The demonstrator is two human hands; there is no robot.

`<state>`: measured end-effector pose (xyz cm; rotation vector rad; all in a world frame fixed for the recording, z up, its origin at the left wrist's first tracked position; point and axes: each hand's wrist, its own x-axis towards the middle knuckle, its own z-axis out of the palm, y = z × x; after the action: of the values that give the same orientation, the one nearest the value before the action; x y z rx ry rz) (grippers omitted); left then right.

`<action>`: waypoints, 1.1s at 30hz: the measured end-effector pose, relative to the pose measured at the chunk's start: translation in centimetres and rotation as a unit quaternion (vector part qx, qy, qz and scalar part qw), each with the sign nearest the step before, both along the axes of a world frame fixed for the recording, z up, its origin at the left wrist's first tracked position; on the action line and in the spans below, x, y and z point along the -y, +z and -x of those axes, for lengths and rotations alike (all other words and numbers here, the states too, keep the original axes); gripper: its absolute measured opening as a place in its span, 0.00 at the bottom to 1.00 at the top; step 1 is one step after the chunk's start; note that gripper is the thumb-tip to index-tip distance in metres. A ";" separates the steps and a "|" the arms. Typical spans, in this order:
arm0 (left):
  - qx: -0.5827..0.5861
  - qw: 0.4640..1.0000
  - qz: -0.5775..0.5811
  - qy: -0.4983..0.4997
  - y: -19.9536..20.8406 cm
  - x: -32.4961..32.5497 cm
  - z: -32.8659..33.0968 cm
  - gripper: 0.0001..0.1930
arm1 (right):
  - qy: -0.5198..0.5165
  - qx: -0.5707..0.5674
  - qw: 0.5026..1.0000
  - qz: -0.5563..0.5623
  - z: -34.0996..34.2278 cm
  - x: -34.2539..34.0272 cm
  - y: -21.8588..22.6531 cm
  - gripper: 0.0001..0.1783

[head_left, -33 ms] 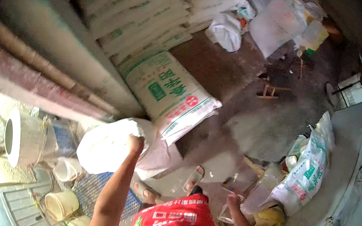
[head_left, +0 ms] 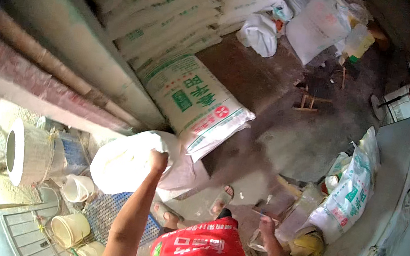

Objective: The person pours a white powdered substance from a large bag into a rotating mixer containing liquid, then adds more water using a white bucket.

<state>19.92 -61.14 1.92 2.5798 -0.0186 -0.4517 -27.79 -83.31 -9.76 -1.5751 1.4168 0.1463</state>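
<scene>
My left hand (head_left: pixel 158 161) is closed on the rim of an open white woven sack (head_left: pixel 121 165), which bulges out to the left of it. Right behind that sack, a full printed sack (head_left: pixel 189 93) with green and red marks lies slanting on the floor. Lower right, my right hand (head_left: pixel 268 229) is closed, with the thumb side up. A thin, dark, stick-like piece shows at its fingertips, too small to name. Between my arms is the red apron (head_left: pixel 205 246) that I wear.
Stacked white sacks (head_left: pixel 165 4) line the back wall. At right a partly filled sack (head_left: pixel 344 198) leans on a grey cabinet (head_left: pixel 382 210). Small wooden stools (head_left: pixel 312 103) stand farther back. Buckets (head_left: pixel 70 230) and a blue perforated mat (head_left: pixel 110 220) lie at lower left.
The whole view has shifted slightly. My left hand keeps its hold on the sack's rim, and my right hand stays in about the same place.
</scene>
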 end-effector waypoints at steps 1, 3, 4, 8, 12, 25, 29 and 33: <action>0.010 0.999 0.039 -0.009 2.4 0.6 0.6 0.14 | -0.039 0.020 0.999 -0.005 -0.4 -0.4 1.2 0.07; 0.015 0.992 0.117 -0.043 1.3 -1.0 0.6 0.12 | -0.084 0.082 0.993 -0.029 -0.3 -1.7 0.5 0.09; 0.034 0.990 0.114 -0.071 -0.1 -2.8 0.1 0.10 | -0.103 0.103 0.988 -0.048 -1.6 -3.0 1.1 0.08; 0.061 0.977 0.168 -0.112 -0.2 -6.5 0.1 0.09 | -0.126 0.164 0.976 -0.068 -6.7 -7.8 3.4 0.10; 0.032 0.983 0.156 -0.097 1.2 -10.8 0.0 0.07 | -0.134 0.151 0.976 -0.084 -13.1 -13.3 2.4 0.11; -0.107 0.978 0.169 -0.063 7.7 -16.8 -0.1 0.05 | 0.119 -0.029 0.985 0.119 -35.4 -18.6 -5.6 0.30; -0.121 0.968 0.152 -0.158 6.2 -21.1 1.2 0.06 | 0.103 -0.052 0.990 0.080 -38.5 -19.2 -8.1 0.33; -0.214 0.957 0.148 -0.128 6.4 -24.3 1.8 0.11 | 0.078 -0.097 0.986 0.115 -38.8 -20.6 -14.6 0.35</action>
<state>18.09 -36.84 8.34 2.1465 -0.2501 -1.0136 10.98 -62.73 -24.35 -1.9061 1.5010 0.2399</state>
